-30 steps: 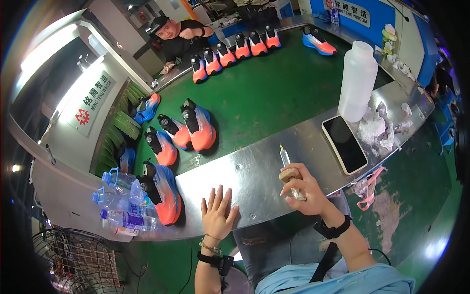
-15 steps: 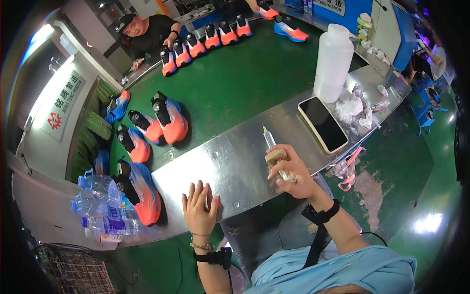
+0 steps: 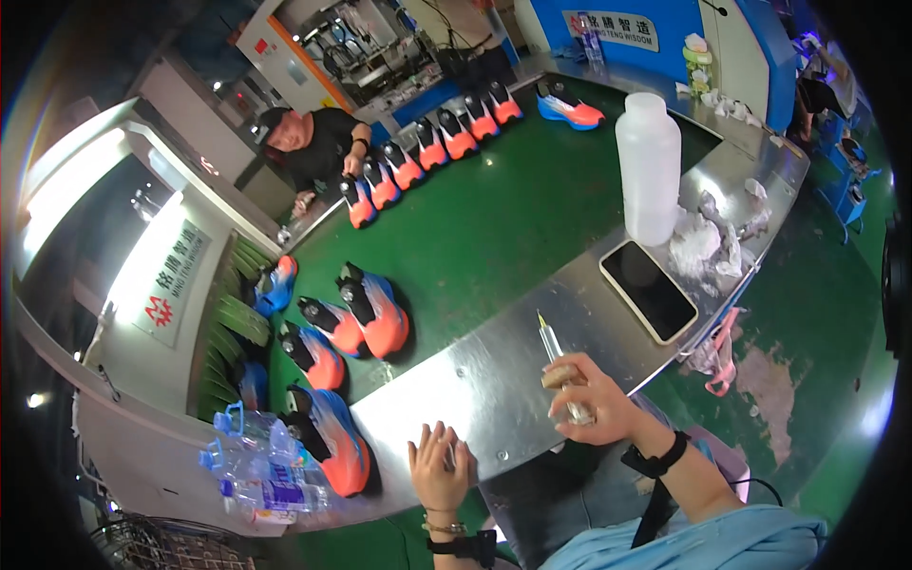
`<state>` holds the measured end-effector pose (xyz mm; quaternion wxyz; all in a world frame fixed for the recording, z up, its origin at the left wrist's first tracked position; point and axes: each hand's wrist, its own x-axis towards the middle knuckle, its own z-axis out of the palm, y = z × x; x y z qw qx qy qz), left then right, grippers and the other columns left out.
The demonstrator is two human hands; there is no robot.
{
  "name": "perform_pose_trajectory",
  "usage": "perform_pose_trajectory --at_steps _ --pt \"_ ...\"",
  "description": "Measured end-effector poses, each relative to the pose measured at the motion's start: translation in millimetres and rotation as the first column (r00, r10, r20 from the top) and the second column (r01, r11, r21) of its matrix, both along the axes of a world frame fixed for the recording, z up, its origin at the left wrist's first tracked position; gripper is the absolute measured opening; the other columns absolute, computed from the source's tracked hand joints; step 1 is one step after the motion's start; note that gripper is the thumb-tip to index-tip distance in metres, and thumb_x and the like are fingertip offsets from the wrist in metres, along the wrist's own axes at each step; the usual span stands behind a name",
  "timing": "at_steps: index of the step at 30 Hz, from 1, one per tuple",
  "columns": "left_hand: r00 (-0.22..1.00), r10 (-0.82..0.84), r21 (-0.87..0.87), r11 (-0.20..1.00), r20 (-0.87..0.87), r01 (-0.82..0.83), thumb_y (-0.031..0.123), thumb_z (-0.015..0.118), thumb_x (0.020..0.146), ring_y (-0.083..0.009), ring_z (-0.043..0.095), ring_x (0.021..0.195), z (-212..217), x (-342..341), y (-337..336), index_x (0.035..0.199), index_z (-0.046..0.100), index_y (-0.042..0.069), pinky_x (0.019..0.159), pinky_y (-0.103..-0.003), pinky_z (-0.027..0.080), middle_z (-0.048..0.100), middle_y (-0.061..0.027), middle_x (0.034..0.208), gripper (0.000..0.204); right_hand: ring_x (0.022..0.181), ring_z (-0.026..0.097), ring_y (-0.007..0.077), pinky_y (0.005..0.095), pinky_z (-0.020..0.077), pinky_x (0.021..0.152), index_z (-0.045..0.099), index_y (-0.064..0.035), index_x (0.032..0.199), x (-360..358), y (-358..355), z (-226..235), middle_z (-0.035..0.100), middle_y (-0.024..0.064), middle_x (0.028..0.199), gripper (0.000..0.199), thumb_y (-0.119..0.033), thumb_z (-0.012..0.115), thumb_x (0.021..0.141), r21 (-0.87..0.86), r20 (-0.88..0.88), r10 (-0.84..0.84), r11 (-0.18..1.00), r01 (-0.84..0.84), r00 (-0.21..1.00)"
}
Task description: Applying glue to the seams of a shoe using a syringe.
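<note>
My right hand (image 3: 598, 401) is wrapped round a clear syringe (image 3: 551, 342), its thin tip pointing up and away, above the metal edge of the bench. A small tan block (image 3: 560, 376) is between the fingers and the barrel; its kind I cannot make out. My left hand (image 3: 439, 467) lies on the near metal edge (image 3: 418, 399), palm down, fingers stretched out, holding nothing. To its left stands an orange and blue running shoe (image 3: 334, 446), with several similar shoes (image 3: 375, 313) behind it. A phone (image 3: 649, 291) lies beyond my right hand.
A tall white bottle (image 3: 651, 171) stands behind the phone, beside crumpled white wrapping (image 3: 698, 242). Plastic water bottles (image 3: 275, 475) crowd the left end. Across the green bench top (image 3: 513, 228), a person (image 3: 328, 142) reaches to a row of shoes (image 3: 432, 147); one more shoe (image 3: 570, 109) lies farther right.
The view has shifted, so the scene sits lower and farther right. A co-worker's hand at the far edge is gone, and the row there has gained a shoe. My hands keep their poses.
</note>
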<state>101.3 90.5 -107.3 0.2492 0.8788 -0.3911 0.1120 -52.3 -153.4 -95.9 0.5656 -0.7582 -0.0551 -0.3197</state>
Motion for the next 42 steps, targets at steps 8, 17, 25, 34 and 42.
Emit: perform_pose_trajectory --at_steps 8,17,25,34,42 --pt "0.970 0.147 -0.339 0.918 -0.193 -0.206 0.004 0.063 0.082 -0.0205 0.068 0.077 0.8 0.1 4.3 0.080 0.064 -0.001 0.065 -0.030 0.055 0.068 -0.0157 0.086 0.006 0.107 0.050 0.0305 0.0391 0.0412 0.091 0.062 -0.0106 0.082 7.3 -4.5 3.2 0.044 0.0145 0.121 0.019 -0.020 0.073 0.070 -0.111 0.029 -0.056 0.992 0.059 0.998" --pt "0.973 -0.053 -0.547 0.833 -0.224 -0.081 -0.005 0.067 0.076 -0.0201 0.066 0.081 -6.8 13.2 9.1 0.079 0.062 -0.004 0.070 -0.031 0.056 0.068 -0.0164 0.085 0.006 0.108 0.050 0.0302 0.0387 0.0416 0.091 0.062 -0.0106 0.078 6.3 -2.9 -1.3 0.044 0.0130 0.121 0.017 -0.018 0.074 0.068 -0.081 0.079 -0.129 0.988 0.135 0.989" --pt "0.932 -0.045 -0.546 0.820 -0.359 -0.171 -0.006 0.068 0.075 -0.0140 0.064 0.076 -4.0 7.2 14.9 0.080 0.061 -0.001 0.071 -0.025 0.051 0.067 -0.0127 0.086 0.010 0.108 0.049 0.0282 0.0390 0.0415 0.091 0.061 -0.0101 0.081 3.9 2.1 2.0 0.042 0.0134 0.122 0.016 -0.014 0.072 0.069 -0.136 0.042 -0.142 0.980 0.146 0.989" --pt "0.893 -0.002 -0.518 0.815 -0.451 -0.260 0.000 0.067 0.078 -0.0080 0.060 0.061 1.3 0.4 7.2 0.081 0.062 0.001 0.056 -0.019 0.044 0.066 -0.0060 0.067 0.005 0.107 0.050 0.0291 0.0392 0.0426 0.090 0.061 -0.0096 0.077 2.9 2.6 -0.3 0.045 0.0119 0.120 0.019 -0.020 0.074 0.068 -0.142 0.009 -0.162 0.976 0.162 0.987" --pt "0.945 0.090 -0.452 0.861 -0.314 -0.232 0.001 0.065 0.081 -0.0039 0.052 0.050 -0.6 9.5 6.8 0.087 0.063 0.002 0.046 -0.017 0.035 0.062 -0.0037 0.056 0.006 0.105 0.052 0.0277 0.0379 0.0452 0.087 0.060 -0.0094 0.079 12.7 6.1 2.4 0.045 0.0133 0.119 0.020 -0.017 0.074 0.067 -0.116 -0.055 -0.128 0.986 0.121 0.990"
